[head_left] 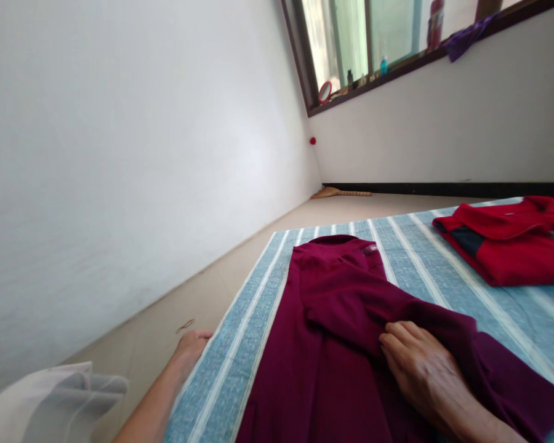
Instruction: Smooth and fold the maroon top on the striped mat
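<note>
A maroon shirt (332, 344) lies spread on a blue mat with white stripes (240, 369), collar away from me and one sleeve folded across the body. My right hand (420, 369) rests on that folded sleeve, fingers together and curled over its edge. My left hand (191, 346) is down on the beige floor beside the mat's left edge. Its fingers are not visible.
A folded red shirt (512, 246) lies on the mat at the right. A white wall runs close along the left. A broom (341, 193) lies by the far wall under a window sill (397, 64) with bottles. A white translucent object (50, 400) sits at bottom left.
</note>
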